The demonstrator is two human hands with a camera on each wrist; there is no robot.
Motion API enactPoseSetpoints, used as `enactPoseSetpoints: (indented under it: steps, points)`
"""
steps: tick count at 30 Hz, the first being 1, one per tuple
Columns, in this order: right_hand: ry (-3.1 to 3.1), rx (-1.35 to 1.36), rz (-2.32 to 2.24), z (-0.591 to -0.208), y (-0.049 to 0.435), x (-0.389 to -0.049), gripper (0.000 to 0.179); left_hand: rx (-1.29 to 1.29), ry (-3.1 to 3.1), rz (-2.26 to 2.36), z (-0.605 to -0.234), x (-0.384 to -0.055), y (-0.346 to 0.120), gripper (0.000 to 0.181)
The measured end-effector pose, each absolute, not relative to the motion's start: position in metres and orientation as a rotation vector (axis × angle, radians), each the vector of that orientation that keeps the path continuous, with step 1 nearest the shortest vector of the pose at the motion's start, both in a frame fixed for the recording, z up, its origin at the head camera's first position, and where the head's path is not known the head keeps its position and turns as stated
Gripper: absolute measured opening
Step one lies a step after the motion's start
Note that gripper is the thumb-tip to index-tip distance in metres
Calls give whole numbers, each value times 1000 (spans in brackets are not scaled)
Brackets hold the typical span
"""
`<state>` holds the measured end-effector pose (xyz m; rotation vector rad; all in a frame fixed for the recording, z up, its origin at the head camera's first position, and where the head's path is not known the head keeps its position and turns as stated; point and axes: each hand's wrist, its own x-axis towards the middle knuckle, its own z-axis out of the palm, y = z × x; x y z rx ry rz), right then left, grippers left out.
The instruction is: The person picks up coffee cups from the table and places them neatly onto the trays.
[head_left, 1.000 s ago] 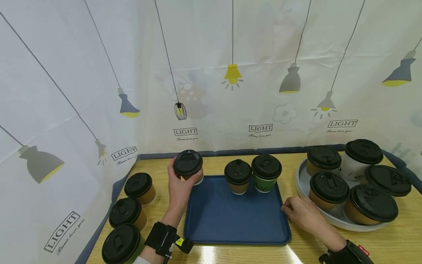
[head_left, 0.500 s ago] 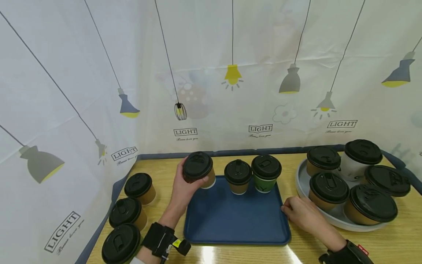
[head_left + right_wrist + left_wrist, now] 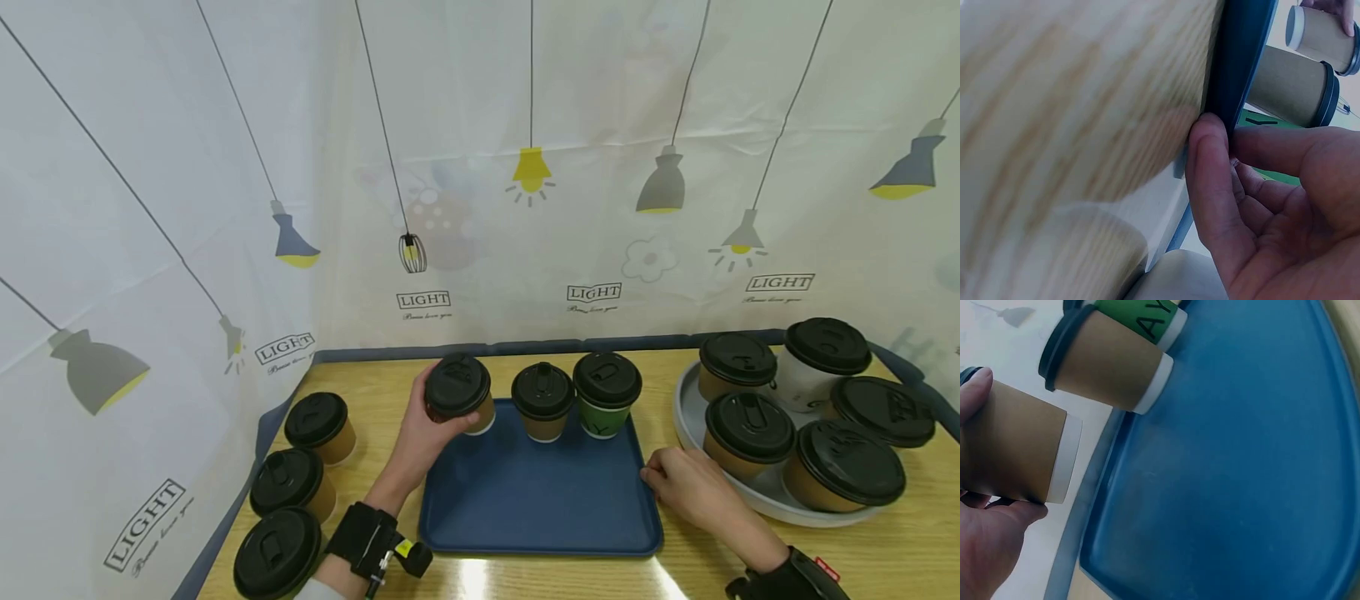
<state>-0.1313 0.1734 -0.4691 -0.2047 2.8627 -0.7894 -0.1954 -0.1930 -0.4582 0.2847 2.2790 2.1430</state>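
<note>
My left hand [image 3: 426,425] grips a brown paper coffee cup [image 3: 1016,440] with a black lid [image 3: 457,385], at the far left corner of the blue tray [image 3: 540,500]. In the left wrist view the cup's white base shows apart from the tray surface. Another brown cup [image 3: 543,425] and a green cup [image 3: 602,419], both black-lidded, stand side by side along the tray's back. My right hand [image 3: 686,483] pinches the tray's right rim between thumb and finger, which the right wrist view shows close up [image 3: 1272,206].
Several lidded cups stand in a round grey tray [image 3: 795,510] on the right, including a white cup [image 3: 798,382]. Left of the blue tray, three lidded cups [image 3: 322,429] form a row. A printed curtain [image 3: 480,208] hangs behind the wooden table [image 3: 555,579].
My left hand has carried its brown cup rightward and slightly nearer, from beside the tray's far left corner to over it. The right hand stays on the tray rim.
</note>
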Motion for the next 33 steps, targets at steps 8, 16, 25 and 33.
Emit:
enactPoseSetpoints:
  steps: [8,16,25,33]
  points:
    - [2863,-198,-791,-470,174,-132,27,229,2314,2081,-470,-200,-191,95]
    - [2853,-188,-798,-471,174,-132,28,274,2347,2039,-476,-203,-186,97]
    - [2866,-205,-810,-471,174,-132,28,309,2346,2005,-481,-208,-187,99]
    - [2857,-198,-809,-471,174,-132,28,316,2297,1980,-485,-210,-187,101]
